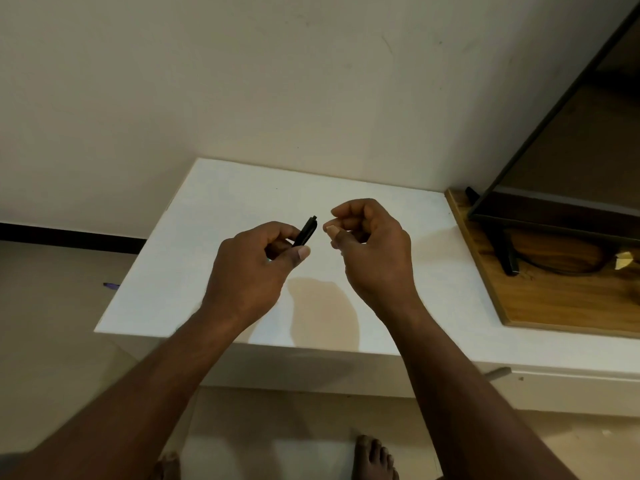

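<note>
Small black pen-like piece [305,231] is pinched by left hand [254,265] above white table [214,216]; right hand [370,244] held just beside it, fingers curled, nothing gripped

White table [214,202] sits against the wall [242,81]. At its right end, a wooden board [554,306] carries a dark screen [571,150], cable [554,269] looping beneath. Something small and purple [111,285] lies on the floor [52,306], left.

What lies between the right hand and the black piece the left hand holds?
Nothing; head view shows a bare gap between right hand and black piece, over white tabletop.
</note>
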`<action>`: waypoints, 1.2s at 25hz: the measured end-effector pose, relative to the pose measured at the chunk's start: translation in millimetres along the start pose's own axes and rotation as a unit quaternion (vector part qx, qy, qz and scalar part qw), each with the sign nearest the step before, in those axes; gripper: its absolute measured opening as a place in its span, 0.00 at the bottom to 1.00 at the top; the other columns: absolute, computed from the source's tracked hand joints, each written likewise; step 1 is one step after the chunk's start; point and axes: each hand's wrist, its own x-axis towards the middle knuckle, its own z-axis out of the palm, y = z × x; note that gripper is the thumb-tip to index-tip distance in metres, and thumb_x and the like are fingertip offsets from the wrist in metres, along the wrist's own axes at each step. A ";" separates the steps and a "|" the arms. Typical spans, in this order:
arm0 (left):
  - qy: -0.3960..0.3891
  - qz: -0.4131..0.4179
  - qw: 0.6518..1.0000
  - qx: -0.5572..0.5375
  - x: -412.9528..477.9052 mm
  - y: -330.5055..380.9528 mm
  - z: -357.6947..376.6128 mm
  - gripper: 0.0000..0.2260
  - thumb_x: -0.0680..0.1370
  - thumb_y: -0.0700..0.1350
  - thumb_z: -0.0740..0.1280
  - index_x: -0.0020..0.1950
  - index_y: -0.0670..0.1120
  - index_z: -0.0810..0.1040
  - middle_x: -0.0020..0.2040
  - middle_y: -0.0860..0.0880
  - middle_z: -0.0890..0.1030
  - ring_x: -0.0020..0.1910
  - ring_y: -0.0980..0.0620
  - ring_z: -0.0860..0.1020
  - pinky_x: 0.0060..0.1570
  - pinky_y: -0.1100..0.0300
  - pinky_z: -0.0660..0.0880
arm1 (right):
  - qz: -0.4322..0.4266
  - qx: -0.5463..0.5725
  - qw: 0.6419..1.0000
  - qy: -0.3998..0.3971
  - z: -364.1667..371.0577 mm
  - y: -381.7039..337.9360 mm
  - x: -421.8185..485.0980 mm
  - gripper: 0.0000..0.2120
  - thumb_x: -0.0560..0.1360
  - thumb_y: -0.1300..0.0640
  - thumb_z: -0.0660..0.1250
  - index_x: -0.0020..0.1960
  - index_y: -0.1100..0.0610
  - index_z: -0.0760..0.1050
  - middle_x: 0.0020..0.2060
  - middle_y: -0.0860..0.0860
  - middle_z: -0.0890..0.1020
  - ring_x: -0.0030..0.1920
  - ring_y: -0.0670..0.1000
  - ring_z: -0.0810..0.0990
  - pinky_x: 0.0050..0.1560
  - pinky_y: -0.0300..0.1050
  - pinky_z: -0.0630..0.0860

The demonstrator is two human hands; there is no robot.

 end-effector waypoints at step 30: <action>0.024 0.012 1.000 0.009 3.6 -1.1 -5.5 0.05 0.75 0.49 0.78 0.47 0.56 0.83 0.39 0.59 0.84 0.44 0.63 0.81 0.39 0.70 0.70 | 0.063 0.082 0.994 -0.045 -2.2 -3.8 0.9 0.06 0.80 0.60 0.74 0.48 0.49 0.85 0.42 0.52 0.88 0.42 0.48 0.85 0.44 0.43 0.80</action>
